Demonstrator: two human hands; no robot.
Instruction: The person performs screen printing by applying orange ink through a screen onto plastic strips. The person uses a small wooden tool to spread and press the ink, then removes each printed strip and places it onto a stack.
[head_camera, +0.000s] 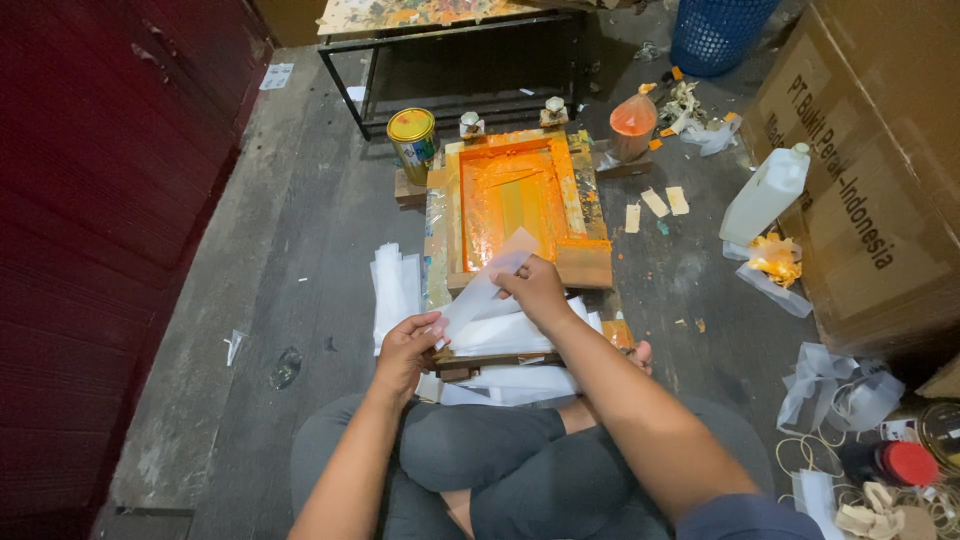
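I sit cross-legged on the floor. A wooden screen-printing frame (583, 262) smeared with orange ink lies flat in front of my knees. My right hand (537, 288) pinches the top corner of a white translucent plastic sheet (483, 293) at the frame's near edge. My left hand (407, 348) grips the lower left end of the same sheet. Under it rests a stack of similar white sheets (512, 335) on a wooden board, and more sheets (395, 288) lie left of the frame.
A yellow tin can (413, 139) stands beyond the frame's left corner, an orange-stained cup (632, 124) at its right. A white plastic jug (766, 193) and large cardboard boxes (880, 170) are at right, a metal-legged table (450, 40) and blue basket (715, 35) behind. Rubber bands and a red-capped jar (903, 462) lie at lower right.
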